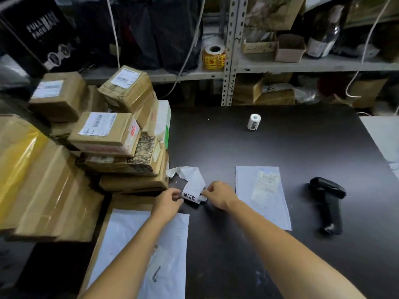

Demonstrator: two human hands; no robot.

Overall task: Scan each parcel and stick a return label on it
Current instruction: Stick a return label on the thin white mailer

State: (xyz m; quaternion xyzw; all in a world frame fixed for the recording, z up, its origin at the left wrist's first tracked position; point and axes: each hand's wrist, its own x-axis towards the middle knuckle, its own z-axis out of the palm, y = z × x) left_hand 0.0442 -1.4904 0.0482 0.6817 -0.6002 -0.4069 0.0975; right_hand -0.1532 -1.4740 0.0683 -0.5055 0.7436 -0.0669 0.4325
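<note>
A white strip of return labels (192,188) with black characters lies curled on the dark table (280,143). My left hand (168,201) pinches its near left end and my right hand (218,196) pinches its right end. A white mailer parcel (262,195) with a shipping label lies flat just right of my right hand. Another white mailer (149,249) lies under my left forearm on a flat carton. The black handheld scanner (329,201) rests on the table further right, untouched. A small roll of labels (254,121) stands at the table's far middle.
A stack of brown cardboard parcels (108,134) fills the left side, reaching the table's edge. Metal shelving (231,50) behind holds boxes, a bottle and a yellow sticker roll (214,57). White cables hang from above.
</note>
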